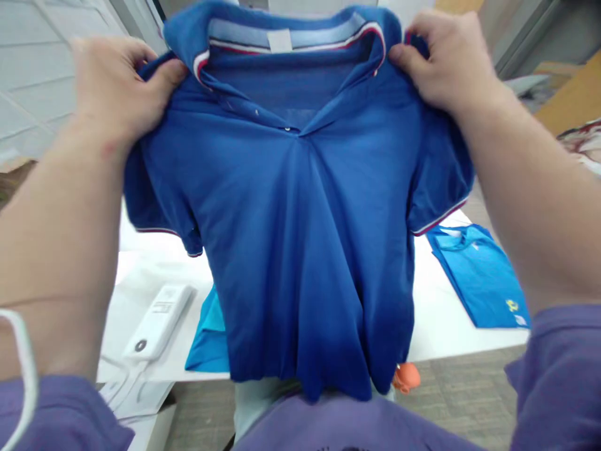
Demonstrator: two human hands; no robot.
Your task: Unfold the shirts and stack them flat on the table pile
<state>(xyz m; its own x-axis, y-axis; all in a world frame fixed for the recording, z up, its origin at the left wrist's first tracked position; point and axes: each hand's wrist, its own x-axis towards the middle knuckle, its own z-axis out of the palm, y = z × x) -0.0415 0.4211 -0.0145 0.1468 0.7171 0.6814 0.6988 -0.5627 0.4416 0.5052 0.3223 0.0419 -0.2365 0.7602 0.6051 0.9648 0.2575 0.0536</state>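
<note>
Two hands, the left hand [113,88] and right hand [446,59], hold one dark blue polo shirt [305,238] aloft by its shoulders, fingers clenched on fabric, above a white tabletop [436,313] bearing two lighter blue shirts [483,275].

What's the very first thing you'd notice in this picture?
A big dark blue polo shirt fills the middle, held up by its shoulders in the left hand and right hand. Behind it on the white table lie a folded light blue shirt and a white device.
</note>
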